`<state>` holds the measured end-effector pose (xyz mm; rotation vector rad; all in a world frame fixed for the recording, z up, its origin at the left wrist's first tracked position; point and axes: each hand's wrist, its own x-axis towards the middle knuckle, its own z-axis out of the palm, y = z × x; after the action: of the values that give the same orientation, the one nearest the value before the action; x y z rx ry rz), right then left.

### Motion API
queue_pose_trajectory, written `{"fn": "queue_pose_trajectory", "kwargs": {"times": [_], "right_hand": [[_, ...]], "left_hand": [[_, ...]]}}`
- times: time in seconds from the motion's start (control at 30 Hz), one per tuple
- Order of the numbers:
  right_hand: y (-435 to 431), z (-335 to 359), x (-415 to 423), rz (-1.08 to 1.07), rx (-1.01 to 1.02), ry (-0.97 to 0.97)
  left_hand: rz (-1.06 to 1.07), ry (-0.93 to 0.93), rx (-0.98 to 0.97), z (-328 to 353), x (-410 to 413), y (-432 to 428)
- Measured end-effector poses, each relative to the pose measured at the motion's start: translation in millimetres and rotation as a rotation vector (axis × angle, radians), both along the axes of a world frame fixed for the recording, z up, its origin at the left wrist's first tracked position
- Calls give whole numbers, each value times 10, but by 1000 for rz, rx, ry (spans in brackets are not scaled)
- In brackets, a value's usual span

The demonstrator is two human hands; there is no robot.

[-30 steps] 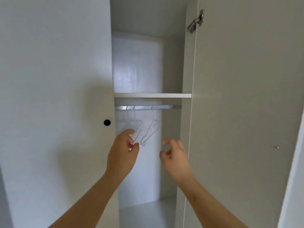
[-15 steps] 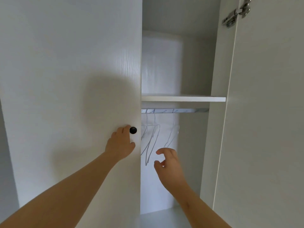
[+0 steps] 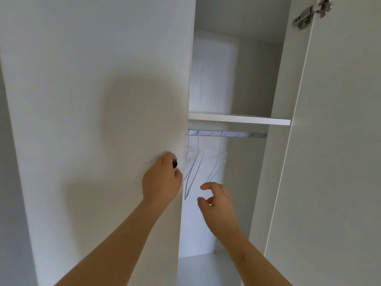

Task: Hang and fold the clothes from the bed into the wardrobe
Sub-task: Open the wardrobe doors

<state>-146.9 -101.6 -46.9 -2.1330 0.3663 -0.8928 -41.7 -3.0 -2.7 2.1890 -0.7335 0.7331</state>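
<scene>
Head view of the wardrobe (image 3: 253, 69), which fills the frame and stands partly open. The left door (image 3: 92, 100) covers the left half of the view, and the right door (image 3: 340, 141) is swung outward, with a metal hinge (image 3: 311, 14) showing at its top edge.

The left hand (image 3: 162, 182) lies against the free edge of the left door, with its fingers and thumb curled round the small black knob (image 3: 174, 163).

The right hand (image 3: 216, 201) is raised in the opening between the doors. Its fingers and thumb are loosely bent and apart, and it holds nothing. It is just below the wire hangers (image 3: 193, 172) and does not touch them.

The hangers hang from a metal rail (image 3: 226, 134) directly beneath a white shelf (image 3: 239, 120). There appear to be three, two close to the left door and one further right, but blur makes the count uncertain.

The wardrobe floor (image 3: 206, 269) shows between the forearms.
</scene>
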Motion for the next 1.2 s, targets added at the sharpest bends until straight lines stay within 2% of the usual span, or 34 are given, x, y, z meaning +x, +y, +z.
{"fn": "queue_pose_trajectory", "kwargs": {"times": [0.2,0.4,0.73,0.97,1.13,1.2], "right_hand": [[173,-21,-279,109,41,-47],[616,-163,-475,296,65,-2],[1748,-138,-560,591,41,6],[2515,-156,-531,623,30,4],[3032,-252,-554,593,40,31],[3202,-280,-569,558,47,39]], "left_hand": [[43,-68,-166,-115,-670,518],[19,3,-285,-217,-1258,1251],[165,111,-386,-251,-1731,2413],[215,197,-504,-401,-1704,3151],[292,258,-445,-573,-1618,3637],[255,272,-477,-605,-1573,3829]]}}
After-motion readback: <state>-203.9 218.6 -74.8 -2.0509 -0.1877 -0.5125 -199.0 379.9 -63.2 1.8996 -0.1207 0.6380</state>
